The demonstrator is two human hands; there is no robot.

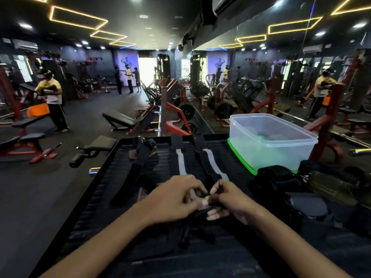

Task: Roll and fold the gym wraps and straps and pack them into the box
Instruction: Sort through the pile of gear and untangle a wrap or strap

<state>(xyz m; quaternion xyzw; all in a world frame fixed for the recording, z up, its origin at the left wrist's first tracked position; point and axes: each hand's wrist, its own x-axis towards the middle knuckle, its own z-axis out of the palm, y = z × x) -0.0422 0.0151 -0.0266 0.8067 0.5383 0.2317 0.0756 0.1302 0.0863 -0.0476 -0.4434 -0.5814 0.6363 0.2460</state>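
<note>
Two black wraps with a grey stripe lie lengthwise on the black ribbed platform (104, 189): one (181, 161) on the left, one (210, 160) on the right. My left hand (174, 199) and my right hand (230, 199) meet at their near ends, fingers curled, pinching the end of a black wrap (202, 208); blur hides which wrap it is. A black strap with a metal ring (138, 163) lies further left. The clear plastic box (269, 141) stands open at the far right on its green lid (241, 157).
A heap of black wraps and gloves (279, 181) and an olive bottle (329, 187) lie right of my hands. Gym benches (120, 119), weight racks and a mirror wall fill the room beyond. A person (53, 97) stands at the left.
</note>
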